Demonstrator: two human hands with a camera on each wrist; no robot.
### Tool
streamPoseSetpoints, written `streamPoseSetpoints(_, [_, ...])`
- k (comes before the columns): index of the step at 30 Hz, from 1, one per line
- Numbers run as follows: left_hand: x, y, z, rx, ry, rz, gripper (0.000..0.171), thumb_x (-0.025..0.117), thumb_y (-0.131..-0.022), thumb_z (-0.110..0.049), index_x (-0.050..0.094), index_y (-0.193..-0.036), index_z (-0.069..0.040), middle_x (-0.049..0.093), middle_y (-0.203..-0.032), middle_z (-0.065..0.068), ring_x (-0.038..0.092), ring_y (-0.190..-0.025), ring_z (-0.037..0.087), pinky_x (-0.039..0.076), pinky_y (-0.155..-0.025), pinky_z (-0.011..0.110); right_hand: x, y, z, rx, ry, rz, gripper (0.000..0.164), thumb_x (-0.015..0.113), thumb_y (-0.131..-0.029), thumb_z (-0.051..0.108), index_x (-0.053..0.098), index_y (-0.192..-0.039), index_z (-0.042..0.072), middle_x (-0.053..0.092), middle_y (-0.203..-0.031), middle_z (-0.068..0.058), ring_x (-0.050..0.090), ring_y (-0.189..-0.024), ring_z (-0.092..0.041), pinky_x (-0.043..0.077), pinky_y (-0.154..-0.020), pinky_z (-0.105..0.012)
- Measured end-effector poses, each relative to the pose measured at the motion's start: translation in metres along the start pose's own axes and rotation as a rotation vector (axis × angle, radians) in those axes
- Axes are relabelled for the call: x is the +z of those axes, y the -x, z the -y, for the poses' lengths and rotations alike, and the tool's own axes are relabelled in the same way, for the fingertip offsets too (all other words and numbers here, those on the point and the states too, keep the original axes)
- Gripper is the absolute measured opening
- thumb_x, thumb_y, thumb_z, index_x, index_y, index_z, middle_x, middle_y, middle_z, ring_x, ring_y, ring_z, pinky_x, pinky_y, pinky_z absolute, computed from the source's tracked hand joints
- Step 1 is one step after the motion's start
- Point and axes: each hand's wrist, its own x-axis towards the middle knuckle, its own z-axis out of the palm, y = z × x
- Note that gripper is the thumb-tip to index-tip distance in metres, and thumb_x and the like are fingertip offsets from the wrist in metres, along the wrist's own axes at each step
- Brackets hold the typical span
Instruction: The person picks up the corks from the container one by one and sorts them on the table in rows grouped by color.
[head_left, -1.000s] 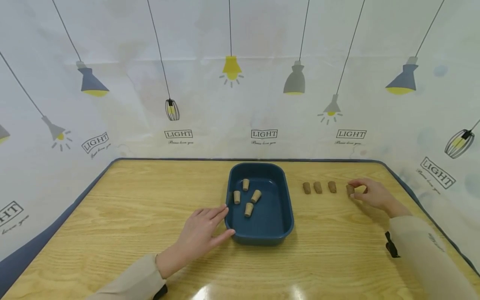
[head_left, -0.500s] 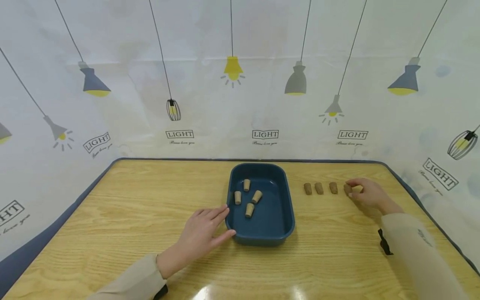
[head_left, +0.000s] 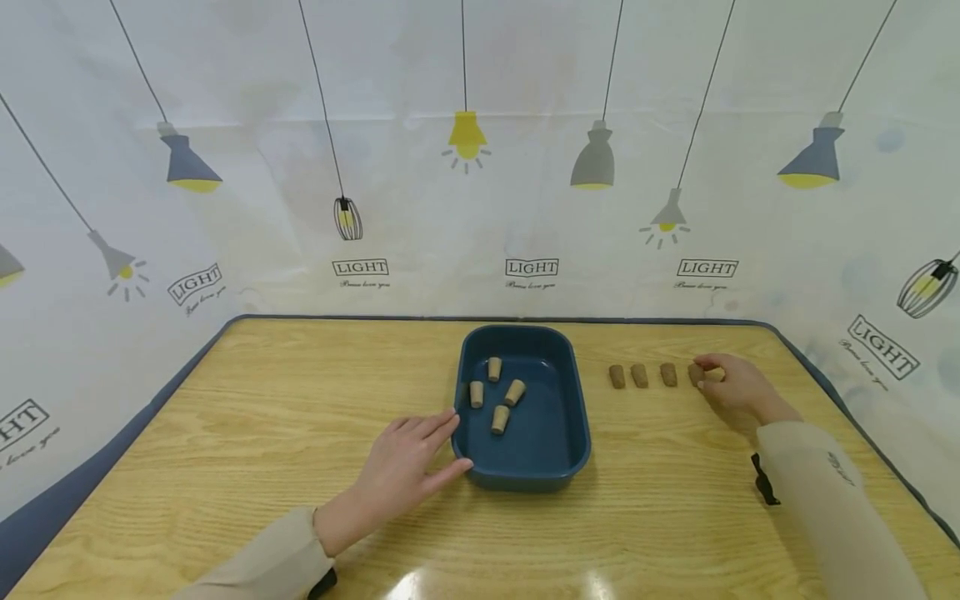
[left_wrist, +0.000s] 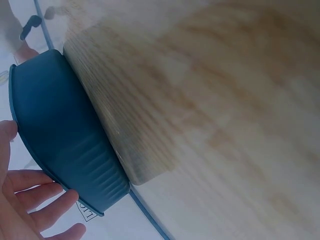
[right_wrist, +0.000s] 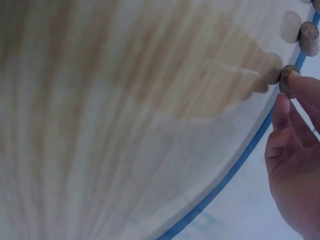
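Observation:
Between thumb and fingertips, my right hand (head_left: 738, 390) pinches a brown tapered cork (head_left: 695, 374) on the right of the table. The right wrist view shows that cork (right_wrist: 285, 89) upright, partly behind the thumb. Left of it, three more corks stand in a row: a near one (head_left: 668, 375), a middle one (head_left: 639, 376) and a far one (head_left: 617, 377). My left hand (head_left: 397, 467), fingers fairly straight, touches the left rim of a deep blue tray (head_left: 525, 482). Several lighter corks lie inside, one of them (head_left: 500, 419) nearest the front.
The wooden table (head_left: 300, 375) has a dark blue edge along its back and sides. Behind it hangs a white backdrop (head_left: 420, 208) printed with lamps. The tray's raised walls stand between my left hand and the row of corks.
My right hand has shifted slightly left with the cork, bringing it closer to the row of three. The left hand and the tray stay in place.

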Motion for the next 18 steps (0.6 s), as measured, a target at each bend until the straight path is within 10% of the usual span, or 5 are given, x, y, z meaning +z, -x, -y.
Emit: streamPoseSetpoints(18, [0.0011, -0.0005, 0.0006, 0.005, -0.007, -0.006, 0.058, 0.049, -0.084, -0.052, 0.059, -0.116, -0.005, 0.054, -0.120, 0.006, 0.054, -0.100, 0.020, 0.042, -0.083, 0.038, -0.0069, 0.0010, 0.0004, 0.009, -0.032, 0.021, 0.048, 0.055, -0.086, 0.013, 0.038, -0.126, -0.009, 0.042, -0.116, -0.034, 0.055, -0.073, -0.026, 0.044, -0.063, -0.042])
